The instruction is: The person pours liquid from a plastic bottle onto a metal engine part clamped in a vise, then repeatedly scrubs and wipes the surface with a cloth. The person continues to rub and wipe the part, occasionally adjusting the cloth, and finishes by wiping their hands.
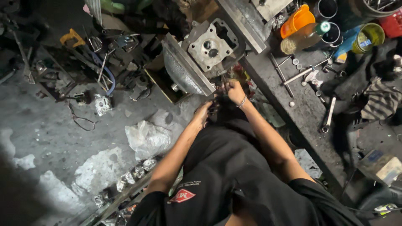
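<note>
1. The cylinder head (210, 47) sits clamped in a vise (184, 71) at the bench (301, 104) edge, ports up; keep it there and work below it, where both hands are.
2. The right hand (233, 88) is curled shut at the lower edge of the head, seemingly around a small dark part or tool (too hidden to name). Keep that wrist straight so the pull stays in line.
3. The left hand (204, 114) lies just under it, fingers bent against something dark; whether it grips anything cannot be told. It is best used to steady and to catch loose bits.
4. Spanners (328, 115) and small parts lie well apart on the bench, so pick the next tool before letting go.
5. Mind the plastic bag (146, 138) on the floor underfoot.
</note>
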